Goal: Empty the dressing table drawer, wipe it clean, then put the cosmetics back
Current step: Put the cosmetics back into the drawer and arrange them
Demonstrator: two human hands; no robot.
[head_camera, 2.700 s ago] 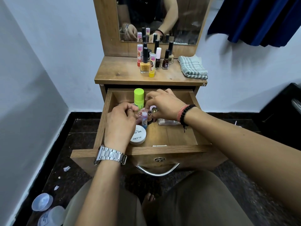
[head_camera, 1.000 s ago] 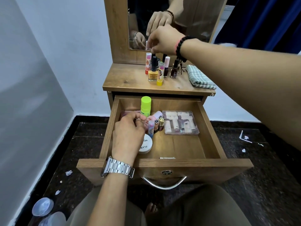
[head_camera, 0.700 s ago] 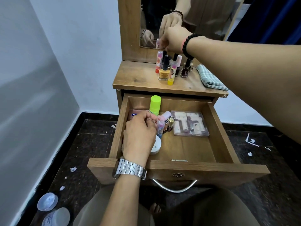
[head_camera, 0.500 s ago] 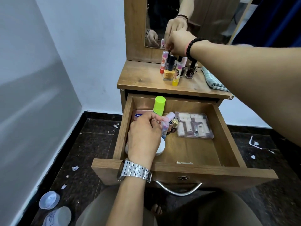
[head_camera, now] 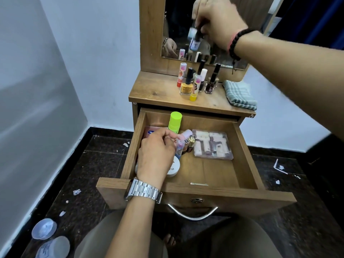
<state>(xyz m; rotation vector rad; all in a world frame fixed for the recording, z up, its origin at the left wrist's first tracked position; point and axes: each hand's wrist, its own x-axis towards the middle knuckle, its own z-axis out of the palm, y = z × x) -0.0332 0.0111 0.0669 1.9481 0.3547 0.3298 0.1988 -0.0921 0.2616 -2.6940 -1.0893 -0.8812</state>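
The wooden drawer (head_camera: 186, 190) is pulled out towards me. My left hand (head_camera: 156, 151) lies inside at its left, fingers curled and pinching at a small pink tube (head_camera: 186, 134) among other cosmetics. Beside it are a lip balm tube (head_camera: 180, 146), a gold-capped lipstick (head_camera: 191, 141), a green-capped stick (head_camera: 175, 121), a white round jar (head_camera: 174, 167) and a clear case (head_camera: 212, 144). My right hand (head_camera: 217, 21) is up in front of the mirror, holding a blurred small blue nail polish bottle (head_camera: 195, 42) by its black cap.
Several nail polishes and tubes, one a yellow polish (head_camera: 186, 86), stand on the dresser top (head_camera: 154, 92). A folded checked cloth (head_camera: 239, 94) lies to their right. Two plastic containers (head_camera: 43, 229) and paper scraps lie on the dark floor at left.
My right hand went from the drawer to the bottles on the dresser top and is now higher, with a blue bottle hanging from its fingers. My left hand stayed in the drawer.
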